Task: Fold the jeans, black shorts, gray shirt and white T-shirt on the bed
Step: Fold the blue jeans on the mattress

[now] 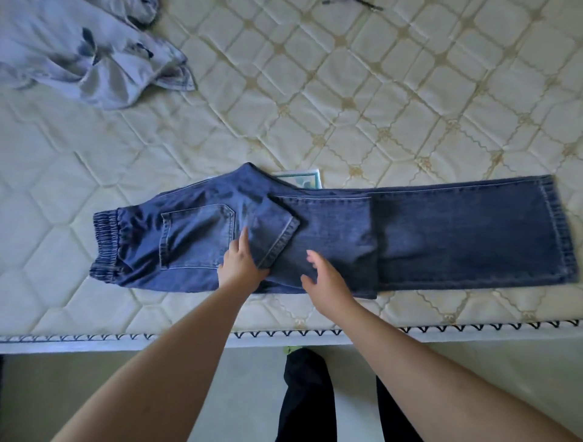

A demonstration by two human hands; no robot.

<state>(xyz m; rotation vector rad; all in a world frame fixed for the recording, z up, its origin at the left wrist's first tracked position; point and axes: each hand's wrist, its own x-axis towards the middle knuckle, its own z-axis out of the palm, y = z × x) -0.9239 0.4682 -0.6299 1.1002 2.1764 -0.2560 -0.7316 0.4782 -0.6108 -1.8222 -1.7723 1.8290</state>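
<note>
Dark blue jeans (441, 233) lie sideways across the near part of the bed (378, 94), elastic waistband at the left, legs stacked and running right. One leg's hem is folded back toward the seat, its corner lying by the back pocket. My left hand (241, 265) rests on the denim beside that folded hem, fingers straight and pointing away from me. Just right of it, my right hand (325, 280) hovers over or lightly touches the folded leg, its fingers relaxed. A crumpled gray shirt (88, 56) with dark marks lies at the far left of the bed.
A small light-coloured item (307, 179) with a teal edge pokes out from behind the jeans. A dark thin object (356, 3) lies at the bed's far edge. The mattress front edge (126, 339) runs below my hands; my dark trouser legs (309, 397) stand on the floor.
</note>
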